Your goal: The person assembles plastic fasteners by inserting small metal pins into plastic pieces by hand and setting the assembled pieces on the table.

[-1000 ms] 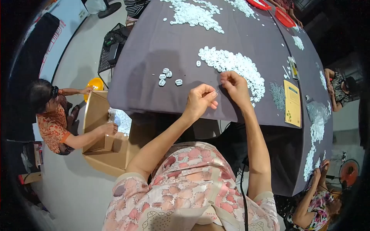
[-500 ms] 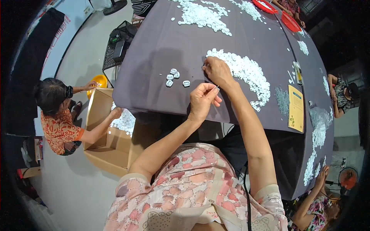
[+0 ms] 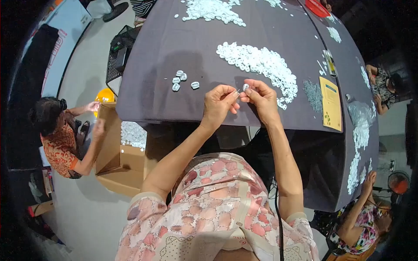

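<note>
Over the near edge of the grey-clothed table, my left hand (image 3: 220,104) is closed in a pinch on a thin pale pin (image 3: 237,92). Close beside it, my right hand (image 3: 264,100) grips a small white oval piece (image 3: 245,87) between thumb and fingers. The pin and the piece are a short gap apart. Beyond my right hand spreads a heap of small white pieces (image 3: 257,61), some showing holes. Several white oval pieces with dark marks (image 3: 176,80) lie loosely grouped to the left.
Right of the heap lie a pile of thin greyish pins (image 3: 312,95) and a yellow booklet (image 3: 332,104). More white pieces (image 3: 213,11) cover the far table. A cardboard box (image 3: 133,163) stands at the left, near a co-worker (image 3: 61,139). A black mesh basket (image 3: 117,52) is beyond it.
My right hand has come back from the heap toward my left hand, now with a white piece in its fingers. The view has shifted slightly. The co-worker's hand has left the box.
</note>
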Demonstrator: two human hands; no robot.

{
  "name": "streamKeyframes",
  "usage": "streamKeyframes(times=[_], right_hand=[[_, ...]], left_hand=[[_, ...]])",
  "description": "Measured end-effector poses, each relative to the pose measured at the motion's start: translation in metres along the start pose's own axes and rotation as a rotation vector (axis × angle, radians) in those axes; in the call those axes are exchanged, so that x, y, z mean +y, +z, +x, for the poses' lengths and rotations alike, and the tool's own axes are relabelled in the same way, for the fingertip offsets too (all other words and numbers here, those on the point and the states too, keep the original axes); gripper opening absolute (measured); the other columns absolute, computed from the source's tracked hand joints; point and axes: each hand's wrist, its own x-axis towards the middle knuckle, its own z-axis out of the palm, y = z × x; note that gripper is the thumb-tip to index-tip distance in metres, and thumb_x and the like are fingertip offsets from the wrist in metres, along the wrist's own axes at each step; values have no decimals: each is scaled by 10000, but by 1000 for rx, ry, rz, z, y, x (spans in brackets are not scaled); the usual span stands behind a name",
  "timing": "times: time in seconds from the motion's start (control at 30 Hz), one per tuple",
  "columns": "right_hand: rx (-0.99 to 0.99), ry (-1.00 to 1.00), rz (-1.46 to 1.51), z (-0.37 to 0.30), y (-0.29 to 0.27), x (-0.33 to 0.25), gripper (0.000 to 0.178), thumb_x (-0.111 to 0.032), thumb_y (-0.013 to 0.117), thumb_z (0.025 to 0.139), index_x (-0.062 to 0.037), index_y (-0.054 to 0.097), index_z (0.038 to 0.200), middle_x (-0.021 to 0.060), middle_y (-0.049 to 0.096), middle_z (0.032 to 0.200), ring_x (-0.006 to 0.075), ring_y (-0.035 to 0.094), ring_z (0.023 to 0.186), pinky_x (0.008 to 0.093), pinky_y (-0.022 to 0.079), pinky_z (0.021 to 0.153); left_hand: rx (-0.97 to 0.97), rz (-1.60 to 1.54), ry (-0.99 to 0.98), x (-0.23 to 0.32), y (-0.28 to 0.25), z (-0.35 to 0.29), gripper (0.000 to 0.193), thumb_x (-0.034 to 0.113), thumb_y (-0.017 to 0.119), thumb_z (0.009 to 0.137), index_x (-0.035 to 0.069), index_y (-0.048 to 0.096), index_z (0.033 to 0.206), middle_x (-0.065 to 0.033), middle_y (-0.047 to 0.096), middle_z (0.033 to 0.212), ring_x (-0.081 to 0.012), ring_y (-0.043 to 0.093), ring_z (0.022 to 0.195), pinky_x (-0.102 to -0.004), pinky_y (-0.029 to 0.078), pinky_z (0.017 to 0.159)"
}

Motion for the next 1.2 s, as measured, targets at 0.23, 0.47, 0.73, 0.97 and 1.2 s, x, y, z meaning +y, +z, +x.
streamKeyframes(times=[0.23,0.47,0.73,0.97,1.2], right_hand=[[-29,-10,72,-10,-3,7,246,-10,552,880,22,606,1118,64,643,897,104,630,734,217,537,666],[-44,-57,-1,-12,1,3,227,-14,550,879,-12,642,1087,7,602,877,78,613,737,214,529,685],[-62,-123,-120,-13,2,6,215,-10,557,872,-31,660,1060,-17,565,833,55,564,686,182,457,613],[-37,-81,-58,-15,6,2,188,-32,580,871,6,648,1042,0,622,804,42,554,676,181,460,611],[-47,-87,-99,-12,1,6,172,-37,589,866,22,644,1019,11,638,771,42,550,640,186,466,592]], left_hand=[[-42,52,-10,-1,3,-3,104,55,596,865,-37,604,913,-69,632,769,-100,592,587,-206,473,475],[-41,43,-37,3,4,-2,102,56,595,864,-36,604,907,-73,634,771,-97,587,580,-205,474,469],[-88,64,-49,1,2,-2,107,71,591,872,-23,603,920,-65,644,778,-76,566,563,-198,466,465],[-89,91,-71,2,1,-1,103,36,581,861,-43,617,917,-77,651,745,-70,557,545,-199,465,452],[-52,0,-58,-5,0,1,132,21,589,856,-72,622,944,-88,646,744,-88,583,562,-202,472,456]])
